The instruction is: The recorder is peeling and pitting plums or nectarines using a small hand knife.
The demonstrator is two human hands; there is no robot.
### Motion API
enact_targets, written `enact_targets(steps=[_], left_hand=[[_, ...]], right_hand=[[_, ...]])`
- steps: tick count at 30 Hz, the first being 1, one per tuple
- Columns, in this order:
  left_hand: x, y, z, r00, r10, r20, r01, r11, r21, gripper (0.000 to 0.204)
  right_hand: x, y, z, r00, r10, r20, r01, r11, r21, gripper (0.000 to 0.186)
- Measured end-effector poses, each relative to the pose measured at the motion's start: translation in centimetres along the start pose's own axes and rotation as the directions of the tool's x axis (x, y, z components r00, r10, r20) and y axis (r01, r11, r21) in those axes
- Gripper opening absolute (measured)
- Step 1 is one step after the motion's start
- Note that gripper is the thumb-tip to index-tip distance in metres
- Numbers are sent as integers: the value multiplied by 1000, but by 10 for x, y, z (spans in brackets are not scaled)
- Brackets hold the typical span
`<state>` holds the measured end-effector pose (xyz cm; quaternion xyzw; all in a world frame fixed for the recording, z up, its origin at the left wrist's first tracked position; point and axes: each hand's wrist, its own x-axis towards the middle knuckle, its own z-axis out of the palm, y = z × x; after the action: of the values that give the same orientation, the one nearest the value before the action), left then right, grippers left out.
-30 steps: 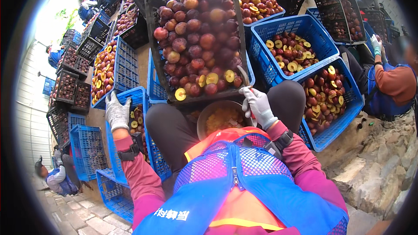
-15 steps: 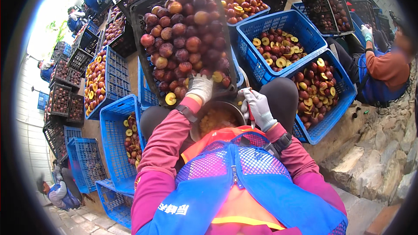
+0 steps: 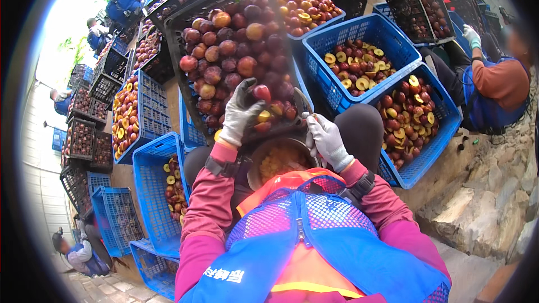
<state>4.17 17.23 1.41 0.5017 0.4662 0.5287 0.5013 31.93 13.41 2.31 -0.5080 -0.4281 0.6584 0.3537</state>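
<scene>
My left hand [image 3: 240, 111], in a pale glove, is raised at the near side of a black crate [image 3: 188, 81] of whole plums [image 3: 224, 50]. Between its thumb and fingers is a red plum [image 3: 261, 93]. Just to the right, my gloved right hand [image 3: 327, 139] is closed around a slim metal tool [image 3: 304, 100] with a curved upper end; its exact kind is hard to make out. Below both hands, a round metal bowl [image 3: 253, 173] in my lap holds yellowish bits [image 3: 279, 157]. A few cut plums [image 3: 264, 116] lie at the crate's near edge.
Blue crates of halved plums stand at the right [image 3: 418, 171] and behind [image 3: 314, 50]. At the left are another blue crate [image 3: 149, 191] and stacked crates [image 3: 115, 213]. A co-worker [image 3: 494, 87] sits at the far right, beside a rough stone step [image 3: 477, 213].
My left hand has lifted from among the plums at the crate's near edge and now holds a red plum. My right hand has shifted slightly left with the tool, turning it.
</scene>
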Motion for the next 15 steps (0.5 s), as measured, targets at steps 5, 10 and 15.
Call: enact_targets(steps=[5,10,15], left_hand=[[-34,51,-12,962,-247,116,273,865,-421,52],[-5,-39,-26,995,-71,-76,87,969,232,52],[38,-49,-8,993,-107,46,15,508,861,56]], right_hand=[[7,-34,25,989,-135,57,132,989,60,42],[10,-33,34,994,-94,56,94,996,10,39],[8,-9,15,999,-45,9,45,999,11,38]])
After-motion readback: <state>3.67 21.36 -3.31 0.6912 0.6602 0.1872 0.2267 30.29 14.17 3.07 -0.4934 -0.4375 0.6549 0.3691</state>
